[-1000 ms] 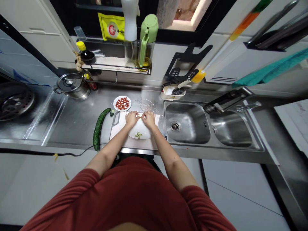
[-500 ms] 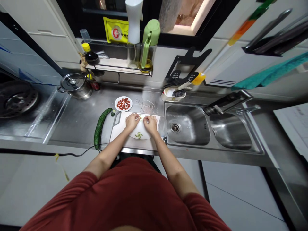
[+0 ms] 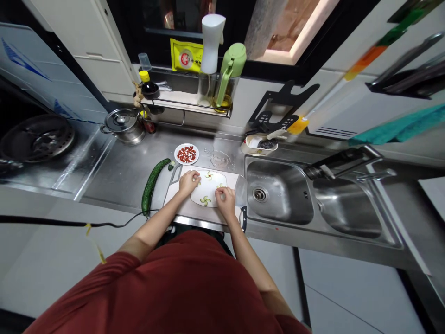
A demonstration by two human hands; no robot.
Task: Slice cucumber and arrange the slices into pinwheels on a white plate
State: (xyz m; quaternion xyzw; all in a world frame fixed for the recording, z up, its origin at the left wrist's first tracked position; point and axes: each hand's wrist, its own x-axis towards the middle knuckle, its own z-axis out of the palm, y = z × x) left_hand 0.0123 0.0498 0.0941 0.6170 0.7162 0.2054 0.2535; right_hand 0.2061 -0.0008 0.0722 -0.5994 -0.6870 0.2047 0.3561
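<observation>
A white plate (image 3: 209, 189) lies on the cutting board (image 3: 189, 211), with small pinwheels of green cucumber slices set around it. The far cucumber pinwheel (image 3: 209, 175) has red at its centre; the near pinwheel (image 3: 206, 201) shows plain green. My left hand (image 3: 188, 183) is at the plate's left side, fingers curled together beside another bit of cucumber. Over the right side is my right hand (image 3: 226, 201), its fingertips pinched close to a partly hidden pinwheel. Whatever either hand's fingertips hold is too small to make out.
Behind the board stands a small dish (image 3: 187, 154) of chopped red pieces. A long cucumber (image 3: 153, 186) lies to the left, and a knife (image 3: 244, 218) on the right. Further right is the sink (image 3: 278, 185); a lidded pot (image 3: 125, 126) stands at the back left.
My hands have moved apart, from close together at the plate's far side to its left and right sides. The far pinwheel is now uncovered. The camera view has shifted slightly.
</observation>
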